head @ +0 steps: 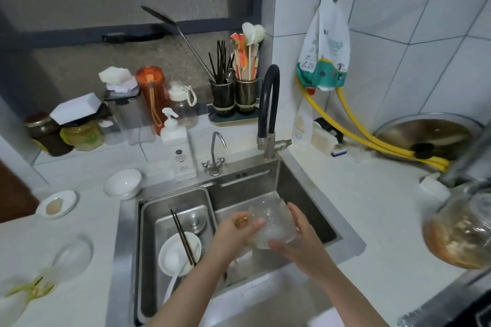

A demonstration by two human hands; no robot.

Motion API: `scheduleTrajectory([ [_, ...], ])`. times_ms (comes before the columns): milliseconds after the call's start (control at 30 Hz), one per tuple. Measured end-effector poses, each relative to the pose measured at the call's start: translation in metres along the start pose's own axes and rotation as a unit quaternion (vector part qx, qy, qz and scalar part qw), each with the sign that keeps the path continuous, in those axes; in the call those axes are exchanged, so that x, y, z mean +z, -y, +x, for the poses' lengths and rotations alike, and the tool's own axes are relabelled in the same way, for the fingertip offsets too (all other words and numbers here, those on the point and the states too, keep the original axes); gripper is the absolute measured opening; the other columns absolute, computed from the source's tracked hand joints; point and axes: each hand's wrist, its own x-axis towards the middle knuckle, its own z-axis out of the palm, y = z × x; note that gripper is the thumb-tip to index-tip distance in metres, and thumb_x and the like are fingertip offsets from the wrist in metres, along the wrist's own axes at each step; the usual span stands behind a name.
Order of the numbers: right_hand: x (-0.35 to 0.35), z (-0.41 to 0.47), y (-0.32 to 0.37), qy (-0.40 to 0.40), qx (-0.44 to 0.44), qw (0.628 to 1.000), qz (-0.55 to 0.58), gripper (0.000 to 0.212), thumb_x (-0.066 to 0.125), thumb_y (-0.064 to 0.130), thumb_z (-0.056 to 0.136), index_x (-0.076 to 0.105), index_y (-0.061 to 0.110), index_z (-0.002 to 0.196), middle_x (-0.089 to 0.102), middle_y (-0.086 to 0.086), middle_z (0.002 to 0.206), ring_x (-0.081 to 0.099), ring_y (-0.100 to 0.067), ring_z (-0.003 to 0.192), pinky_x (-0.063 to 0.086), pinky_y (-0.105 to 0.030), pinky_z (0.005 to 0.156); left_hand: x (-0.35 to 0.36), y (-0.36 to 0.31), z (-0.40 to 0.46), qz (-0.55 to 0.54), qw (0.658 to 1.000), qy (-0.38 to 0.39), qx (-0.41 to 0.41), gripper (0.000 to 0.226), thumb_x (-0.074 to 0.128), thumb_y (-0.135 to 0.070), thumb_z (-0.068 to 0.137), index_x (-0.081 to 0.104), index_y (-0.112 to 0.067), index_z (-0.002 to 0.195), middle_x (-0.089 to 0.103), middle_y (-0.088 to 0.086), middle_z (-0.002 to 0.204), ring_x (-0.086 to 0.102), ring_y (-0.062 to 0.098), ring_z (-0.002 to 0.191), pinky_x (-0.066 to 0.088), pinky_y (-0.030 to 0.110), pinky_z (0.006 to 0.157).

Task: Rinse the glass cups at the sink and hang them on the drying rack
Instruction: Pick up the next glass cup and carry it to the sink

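Observation:
A clear, textured glass cup is held tilted over the steel sink, wet with droplets. My left hand grips its left side, a gold ring on one finger. My right hand wraps round its right side and bottom, thumb under the base. The black-hosed faucet stands behind the basin; I see no water stream. Another clear glass cup lies on the counter at the left. No drying rack is plainly visible.
A steel drain basket in the sink's left half holds a white bowl, a ladle and dark chopsticks. A soap bottle, small tap, white bowls and jars stand behind. A glass jar sits at right.

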Motion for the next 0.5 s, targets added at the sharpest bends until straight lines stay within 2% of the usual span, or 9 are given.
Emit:
scheduleTrajectory([
  [67,0.0,0.013,-0.003,0.0,0.006,1.0,-0.015,0.076,0.078,0.059,0.063,0.04,0.049,0.129,0.058,0.018,0.124,0.06,-0.009,0.114,0.053,-0.043,0.095,0.0,-0.002,0.013,-0.013,1.0,-0.017,-0.007,0.045,0.075,-0.047,0.069,0.065,-0.016,0.1,0.071,-0.01,0.08,0.065,0.002,0.072,0.054,0.02,0.068],
  [133,0.002,0.026,0.001,-0.008,0.021,0.999,-0.032,0.058,0.078,0.05,0.07,0.046,0.048,0.119,0.062,0.022,0.113,0.063,0.002,0.104,0.055,-0.025,0.088,0.0,-0.003,0.027,-0.008,0.999,-0.03,-0.009,0.04,0.074,-0.05,0.071,0.065,-0.017,0.092,0.071,-0.008,0.077,0.065,0.003,0.069,0.055,0.031,0.076],
  [200,0.004,0.038,0.007,-0.016,0.037,0.999,-0.029,0.04,0.076,0.034,0.077,0.049,0.047,0.104,0.063,0.023,0.098,0.061,0.015,0.089,0.049,-0.006,0.073,-0.002,-0.003,0.041,-0.003,0.999,-0.047,-0.016,0.034,0.073,-0.047,0.077,0.061,-0.019,0.092,0.068,-0.004,0.086,0.065,0.01,0.076,0.056,0.036,0.079],
  [233,0.005,0.045,0.01,-0.012,0.045,0.998,-0.037,0.035,0.073,0.031,0.08,0.048,0.046,0.099,0.06,0.026,0.095,0.06,0.017,0.083,0.045,-0.002,0.067,-0.003,-0.003,0.048,-0.006,0.998,-0.054,-0.028,0.033,0.072,-0.045,0.08,0.059,-0.018,0.094,0.065,-0.003,0.089,0.065,0.014,0.08,0.057,0.037,0.08],
  [300,0.005,0.057,0.014,0.0,0.084,0.995,-0.047,0.034,0.069,0.035,0.084,0.046,0.045,0.107,0.057,0.025,0.109,0.057,0.014,0.085,0.04,-0.001,0.068,-0.008,0.0,0.062,-0.012,0.997,-0.047,-0.052,0.036,0.07,-0.044,0.082,0.059,-0.015,0.1,0.063,-0.002,0.091,0.064,0.014,0.08,0.059,0.032,0.072],
  [367,0.006,0.071,0.012,0.003,0.115,0.992,-0.045,0.057,0.067,0.044,0.083,0.043,0.035,0.133,0.052,0.008,0.135,0.053,-0.002,0.112,0.037,-0.009,0.083,-0.014,0.002,0.075,-0.008,0.998,-0.022,-0.064,0.034,0.067,-0.045,0.084,0.061,-0.015,0.098,0.065,0.0,0.088,0.064,0.012,0.07,0.056,0.025,0.057],
  [400,0.007,0.078,0.012,0.002,0.134,0.99,-0.039,0.067,0.067,0.049,0.081,0.039,0.031,0.14,0.048,0.003,0.141,0.05,-0.01,0.12,0.038,-0.014,0.086,-0.018,0.003,0.079,-0.005,0.998,-0.003,-0.065,0.03,0.065,-0.045,0.085,0.064,-0.016,0.093,0.065,0.001,0.082,0.064,0.011,0.064,0.054,0.024,0.052],
  [500,0.01,0.094,0.003,0.007,0.173,0.985,-0.017,0.076,0.063,0.06,0.078,0.04,0.028,0.143,0.049,0.001,0.141,0.051,-0.011,0.117,0.045,-0.016,0.079,-0.023,0.01,0.094,-0.006,0.996,0.036,-0.08,0.038,0.064,-0.046,0.086,0.066,-0.009,0.095,0.059,0.001,0.064,0.06,0.01,0.046,0.049,0.022,0.044],
])
